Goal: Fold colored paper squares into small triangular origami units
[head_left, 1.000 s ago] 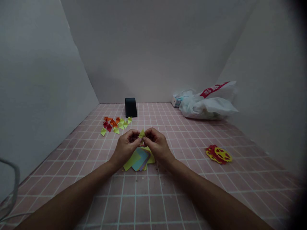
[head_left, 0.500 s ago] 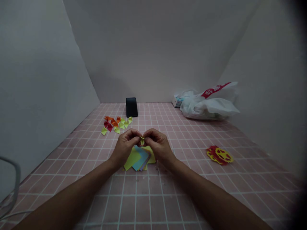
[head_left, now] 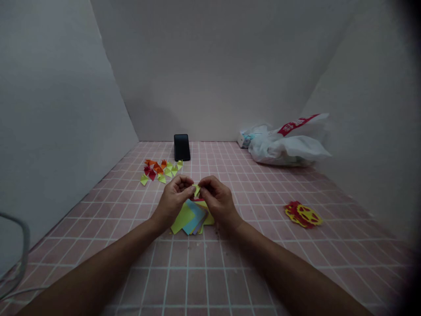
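Note:
A small piece of folded yellow paper [head_left: 197, 190] is pinched between the fingertips of both hands. My left hand [head_left: 176, 197] is closed on its left side, and my right hand [head_left: 219, 199] is closed on its right side. Fingers hide part of the fold. Just below and behind the hands, a fanned stack of coloured paper sheets [head_left: 194, 217] lies on the tiled surface, with yellow, blue and purple showing. Beyond my left hand sits a group of small folded paper pieces [head_left: 158, 169] in red, orange and yellow.
A black phone [head_left: 182, 147] leans at the back. A white plastic bag [head_left: 286, 147] and a small box [head_left: 242, 138] are at the back right. Red and yellow cut-out shapes [head_left: 302, 214] lie at right. A grey cable [head_left: 23, 245] curves at the left edge.
The folded yellow paper has turned between my fingertips and shows a wider, flatter face. My hands have stayed in nearly the same place. The whole view has shifted very slightly.

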### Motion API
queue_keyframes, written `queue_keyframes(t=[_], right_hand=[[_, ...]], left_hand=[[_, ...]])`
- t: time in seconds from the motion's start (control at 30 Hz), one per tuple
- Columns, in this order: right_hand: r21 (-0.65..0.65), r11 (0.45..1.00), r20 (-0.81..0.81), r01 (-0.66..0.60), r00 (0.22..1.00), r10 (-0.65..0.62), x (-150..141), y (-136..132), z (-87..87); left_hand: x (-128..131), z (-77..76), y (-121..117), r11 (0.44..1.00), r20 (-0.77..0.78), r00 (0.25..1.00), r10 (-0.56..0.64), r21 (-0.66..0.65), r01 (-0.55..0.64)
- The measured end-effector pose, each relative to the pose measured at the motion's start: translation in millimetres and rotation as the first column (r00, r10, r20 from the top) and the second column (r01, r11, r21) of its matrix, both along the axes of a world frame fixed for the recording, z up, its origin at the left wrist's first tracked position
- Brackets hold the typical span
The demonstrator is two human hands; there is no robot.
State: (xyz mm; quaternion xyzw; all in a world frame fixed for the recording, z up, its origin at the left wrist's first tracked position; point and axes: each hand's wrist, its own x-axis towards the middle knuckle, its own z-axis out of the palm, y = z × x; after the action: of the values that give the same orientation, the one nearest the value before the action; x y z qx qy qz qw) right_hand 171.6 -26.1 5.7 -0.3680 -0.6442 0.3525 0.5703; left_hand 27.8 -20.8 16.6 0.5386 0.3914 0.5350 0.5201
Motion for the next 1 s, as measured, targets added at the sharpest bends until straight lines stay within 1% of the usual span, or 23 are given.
queue_keyframes(t=[0.1,0.17,0.23,0.47,0.67,0.87,1.0], right_hand=[[-0.106,0.993,-0.124,-0.048,0.992,0.035,-1.4,1.9,-0.1],[-0.159,0.984,-0.159,-0.077,0.986,0.052,-1.8,2.7,0.4],[-0.180,0.979,-0.165,-0.094,0.984,0.064,-1.9,2.9,0.9],[-0.114,0.992,-0.143,-0.060,0.989,0.044,-0.6,0.7,4.2],[-0.167,0.977,-0.199,-0.135,0.975,0.100,2.2,0.8,5.6],[-0.183,0.975,-0.188,-0.123,0.978,0.088,1.7,1.3,7.6],[-0.164,0.981,-0.149,-0.106,0.985,0.081,1.4,1.5,7.2]], left_hand=[[0.5,2.1,-0.8,0.998,-0.019,0.999,0.044,0.056,-0.042],[0.4,3.1,-1.4,0.994,-0.036,0.997,0.064,0.095,-0.060],[0.1,3.5,-1.6,0.990,-0.057,0.996,0.074,0.122,-0.067],[-1.1,3.3,-0.4,0.997,-0.127,0.992,-0.012,0.070,0.021],[-0.7,2.6,-0.1,0.989,-0.160,0.984,0.072,0.137,-0.050],[-2.4,-3.3,1.2,0.973,-0.214,0.973,0.082,0.227,-0.032],[-2.5,-4.8,1.6,0.968,-0.213,0.973,0.094,0.248,-0.039]])
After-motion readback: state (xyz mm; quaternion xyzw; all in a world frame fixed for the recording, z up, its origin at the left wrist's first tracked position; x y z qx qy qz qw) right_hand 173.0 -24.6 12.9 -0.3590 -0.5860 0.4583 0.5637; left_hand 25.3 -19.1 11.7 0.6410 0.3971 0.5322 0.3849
